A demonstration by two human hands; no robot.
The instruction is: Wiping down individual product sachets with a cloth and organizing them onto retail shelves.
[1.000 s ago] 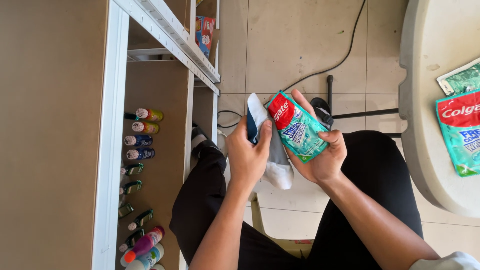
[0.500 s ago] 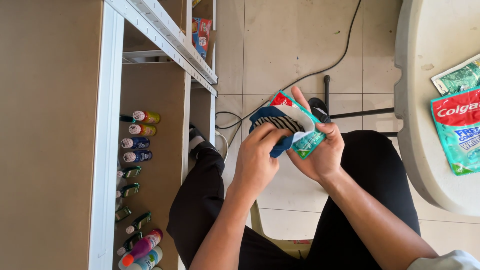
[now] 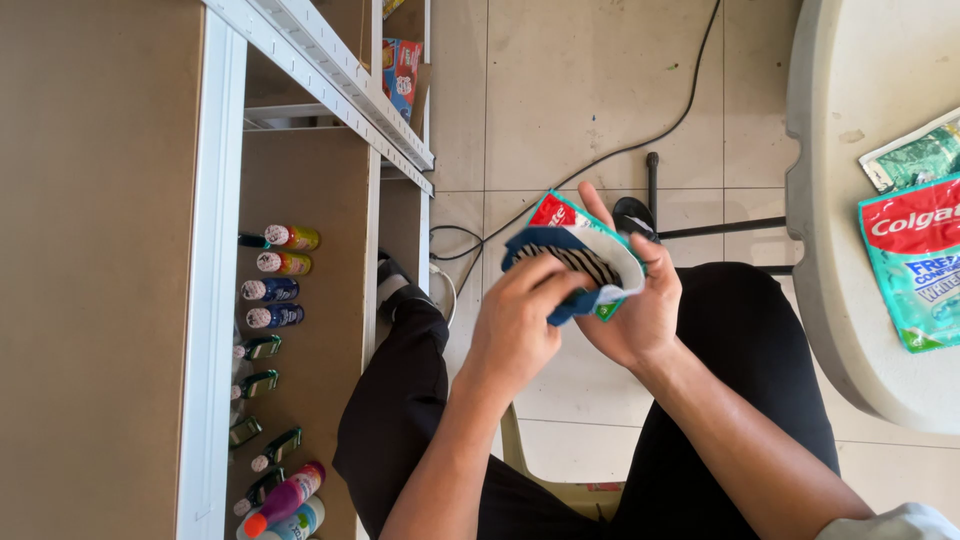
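2 bare hands meet at centre, the left hand (image 3: 515, 330) and the right hand (image 3: 640, 310), with 1 blue, white-striped cloth (image 3: 580, 265) and 1 red-and-teal flat pouch (image 3: 556, 212) between them. 2 more flat pouches lie on the round white desk (image 3: 830, 300): 1 red-and-teal pouch (image 3: 915, 270) and 1 green pouch (image 3: 915, 157). 1 black cable (image 3: 640, 145) crosses the tiled floor.

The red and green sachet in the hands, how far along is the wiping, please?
In hand: the left hand presses a blue and white striped cloth over the red and green sachet, which the right hand holds. Only a corner shows. Left: two similar sachets lie on the round white table, untouched.
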